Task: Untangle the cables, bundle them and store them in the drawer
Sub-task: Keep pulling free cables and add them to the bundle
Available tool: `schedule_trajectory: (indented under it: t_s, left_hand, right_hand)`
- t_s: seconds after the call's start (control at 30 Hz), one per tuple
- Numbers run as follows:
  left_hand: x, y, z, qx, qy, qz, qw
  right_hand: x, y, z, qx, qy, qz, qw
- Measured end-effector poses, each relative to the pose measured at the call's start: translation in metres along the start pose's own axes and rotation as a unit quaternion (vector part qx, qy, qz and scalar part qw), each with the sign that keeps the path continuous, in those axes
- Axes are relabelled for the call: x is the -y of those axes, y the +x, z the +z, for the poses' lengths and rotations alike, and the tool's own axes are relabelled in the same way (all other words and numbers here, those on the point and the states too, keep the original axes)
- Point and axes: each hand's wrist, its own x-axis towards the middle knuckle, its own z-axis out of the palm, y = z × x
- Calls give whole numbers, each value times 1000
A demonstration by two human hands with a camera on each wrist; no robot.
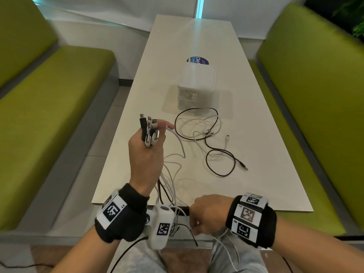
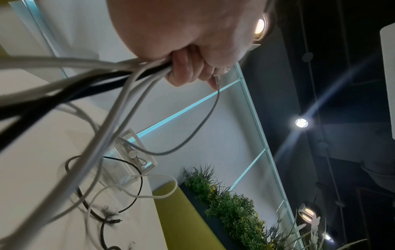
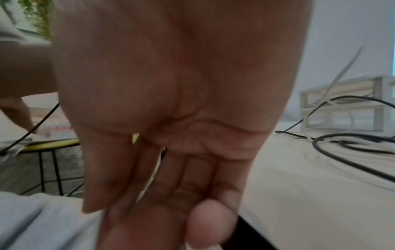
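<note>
The left hand [image 1: 145, 152] is raised over the near left part of the tabletop [image 1: 256, 150], its fingers curled round a bunch of cable ends [image 1: 149, 131], plugs pointing up. From that fist the cables [image 1: 167, 186] hang down towards the near edge. To the right, the right hand [image 1: 206, 213] sits at the tabletop's near edge with fingers bent downward; it seems to pinch a thin white cable, though I cannot tell for certain. Farther right and away, a black cable [image 1: 218, 154] and a white cable [image 1: 197, 127] lie looped over each other, loose on the tabletop, just in front of the small white drawer unit [image 1: 196, 87].

By my judgement the job is at its gathering stage: several ends are collected, nothing is bundled yet, and the loose pair remains to sort before storing.

The left wrist view shows the fingers [image 2: 181, 71] clamped round the grey and black strands, which the head view hides. The right wrist view shows mostly palm [image 3: 171, 84], blurred; it also shows the drawer unit's front from low down.
</note>
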Motion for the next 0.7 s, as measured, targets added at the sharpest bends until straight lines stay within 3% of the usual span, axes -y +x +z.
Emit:
schedule_trajectory:
  t_s: [0.33,0.53,0.7]
  left_hand:
    - [-3,1,-4,5,-6,0,1000]
    - [-7,-1,-4,18,-8,-1,1000]
    - [-12,-3,-4,37,5,-1,999]
  right_hand:
    - [-8,-1,-16,-79,34,21,996]
    - [-23,-10,-26,-56,29,65,996]
    - [-33,-20,-50,-168,0,129,977]
